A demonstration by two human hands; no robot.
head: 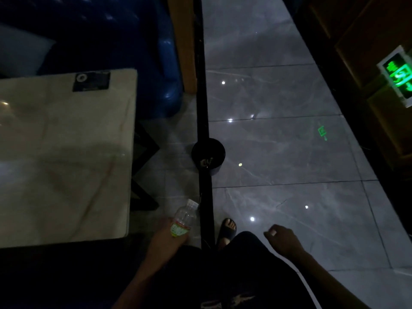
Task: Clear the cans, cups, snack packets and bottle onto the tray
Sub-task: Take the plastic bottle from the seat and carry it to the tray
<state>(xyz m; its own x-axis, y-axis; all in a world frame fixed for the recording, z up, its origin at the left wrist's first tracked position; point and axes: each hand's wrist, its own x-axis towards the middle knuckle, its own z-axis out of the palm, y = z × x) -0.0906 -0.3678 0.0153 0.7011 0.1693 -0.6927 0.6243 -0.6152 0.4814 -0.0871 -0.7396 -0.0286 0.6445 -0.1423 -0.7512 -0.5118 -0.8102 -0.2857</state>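
Left hand (166, 236), low in the dim view, grasps one clear plastic bottle with a white cap (184, 217); the fingers wrap the lower body, partly over its green and yellow label. The label's print is too small and blurred to read. The bottle tilts, cap pointing up and to the right, and it is held above the grey floor, just off the near right corner of the pale marble-look rectangular table (64, 152).

The right hand (282, 238) hangs apart to the right, holding nothing, with fingers loosely curled and relaxed.

One dark rectangular card or plaque (91, 81) lies at the far edge of the table, bearing a white ring mark; its writing cannot be read. One black round bin (208, 153) stands on the glossy grey tiled floor (278, 152) beside a black upright strip (201, 85) that runs up the middle of the view; pale letters on the bin's side are too blurred to make out. One glowing green exit sign (398, 78) sits low on the dark wall at right, showing a running-figure symbol and characters too blurred to read, and its small green reflection shows on the tiles. A blue padded seat (165, 63) stands behind the table. One foot in a dark slide sandal (227, 230) stands on the floor between the two hands.
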